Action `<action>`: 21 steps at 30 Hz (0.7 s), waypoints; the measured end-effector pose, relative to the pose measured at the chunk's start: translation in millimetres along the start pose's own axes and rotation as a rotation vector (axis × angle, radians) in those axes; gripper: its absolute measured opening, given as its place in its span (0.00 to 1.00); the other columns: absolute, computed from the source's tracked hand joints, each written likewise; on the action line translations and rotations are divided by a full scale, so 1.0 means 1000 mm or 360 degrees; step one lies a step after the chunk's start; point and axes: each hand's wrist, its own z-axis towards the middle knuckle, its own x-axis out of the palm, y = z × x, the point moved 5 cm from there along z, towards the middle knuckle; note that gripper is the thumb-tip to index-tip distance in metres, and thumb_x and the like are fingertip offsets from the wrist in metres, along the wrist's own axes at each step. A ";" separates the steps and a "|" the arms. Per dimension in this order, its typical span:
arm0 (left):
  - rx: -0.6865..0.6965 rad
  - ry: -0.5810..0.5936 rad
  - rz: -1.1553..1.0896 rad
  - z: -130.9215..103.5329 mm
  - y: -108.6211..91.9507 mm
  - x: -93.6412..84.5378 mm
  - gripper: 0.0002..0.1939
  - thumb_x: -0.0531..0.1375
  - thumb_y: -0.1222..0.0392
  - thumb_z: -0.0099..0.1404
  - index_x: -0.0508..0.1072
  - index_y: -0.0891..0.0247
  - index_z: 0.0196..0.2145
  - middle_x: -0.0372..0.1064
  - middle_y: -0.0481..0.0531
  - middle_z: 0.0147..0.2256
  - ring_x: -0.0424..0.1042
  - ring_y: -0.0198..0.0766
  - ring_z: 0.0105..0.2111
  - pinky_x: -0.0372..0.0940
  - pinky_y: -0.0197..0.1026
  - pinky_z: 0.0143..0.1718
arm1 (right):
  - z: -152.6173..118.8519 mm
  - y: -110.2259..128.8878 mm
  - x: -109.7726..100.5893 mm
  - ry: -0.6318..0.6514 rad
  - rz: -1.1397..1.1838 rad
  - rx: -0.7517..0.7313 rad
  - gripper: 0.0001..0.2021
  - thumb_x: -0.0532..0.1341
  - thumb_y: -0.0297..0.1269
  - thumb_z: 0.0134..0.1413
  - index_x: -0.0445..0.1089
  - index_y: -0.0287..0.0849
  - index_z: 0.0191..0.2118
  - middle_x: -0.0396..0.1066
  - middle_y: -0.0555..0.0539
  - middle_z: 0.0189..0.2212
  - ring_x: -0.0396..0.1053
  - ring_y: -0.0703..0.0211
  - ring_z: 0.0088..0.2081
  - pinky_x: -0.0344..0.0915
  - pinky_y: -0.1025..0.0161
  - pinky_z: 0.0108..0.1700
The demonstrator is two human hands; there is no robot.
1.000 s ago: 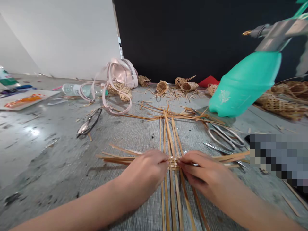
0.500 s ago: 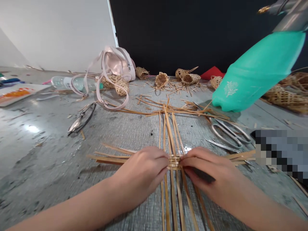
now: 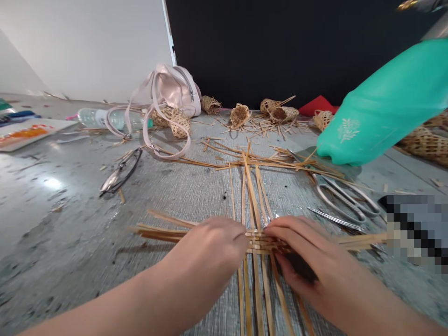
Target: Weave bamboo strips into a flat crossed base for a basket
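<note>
Flat bamboo strips cross in a small woven patch on the table in front of me. Several strips run toward and away from me; others stick out to the left and right. My left hand is closed on the left side of the weave, its fingertips mostly hidden behind the hand. On the other side, my right hand grips the right edge, index finger along the top and thumb below, with a dark gap between them. The strips' crossings under both hands are hidden.
Beyond the weave lie loose strips, scissors and eyeglasses. A green spray bottle stands at the right, near a blurred-out flat object. Small woven baskets, a pink bag and a plastic bottle sit farther back.
The view has shifted slightly, so most things sit a little to the right. My right thumb has dropped lower from the weave's edge, and more of the woven patch shows between my hands.
</note>
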 end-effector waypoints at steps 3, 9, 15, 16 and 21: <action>0.0029 0.0086 -0.0119 0.001 0.003 0.002 0.13 0.50 0.74 0.61 0.70 0.63 0.37 0.68 0.51 0.32 0.68 0.38 0.36 0.64 0.39 0.40 | 0.002 -0.003 0.000 0.0004 0.0006 0.0008 0.11 0.50 0.30 0.59 0.59 0.45 0.48 0.64 0.47 0.41 0.63 0.57 0.43 0.64 0.55 0.44; -0.0032 -0.0036 0.0030 0.001 0.008 -0.010 0.11 0.49 0.75 0.61 0.68 0.65 0.34 0.64 0.54 0.36 0.64 0.43 0.37 0.62 0.45 0.40 | 0.005 -0.007 0.005 0.0045 0.0064 0.0030 0.10 0.49 0.30 0.60 0.60 0.44 0.46 0.62 0.46 0.40 0.62 0.58 0.42 0.65 0.58 0.41; -0.0235 0.0114 0.0012 0.004 0.013 -0.012 0.05 0.54 0.71 0.61 0.67 0.65 0.30 0.64 0.51 0.32 0.65 0.41 0.33 0.61 0.43 0.36 | 0.005 -0.004 0.002 0.0016 -0.0071 0.0118 0.08 0.49 0.31 0.59 0.61 0.44 0.42 0.60 0.44 0.40 0.63 0.57 0.39 0.64 0.57 0.38; -0.0242 0.0114 -0.0014 0.004 0.014 -0.012 0.04 0.54 0.70 0.60 0.67 0.65 0.31 0.65 0.52 0.33 0.65 0.41 0.34 0.61 0.43 0.37 | 0.005 -0.003 0.000 -0.0027 -0.0149 0.0133 0.08 0.50 0.32 0.58 0.61 0.43 0.42 0.61 0.43 0.40 0.63 0.56 0.38 0.64 0.56 0.37; -0.0220 0.0075 -0.0066 0.003 0.015 -0.008 0.08 0.53 0.72 0.59 0.67 0.65 0.35 0.66 0.52 0.34 0.65 0.42 0.37 0.60 0.45 0.41 | 0.002 -0.005 -0.005 -0.0106 -0.0404 0.0207 0.07 0.53 0.39 0.55 0.62 0.42 0.36 0.63 0.45 0.34 0.63 0.55 0.33 0.61 0.54 0.33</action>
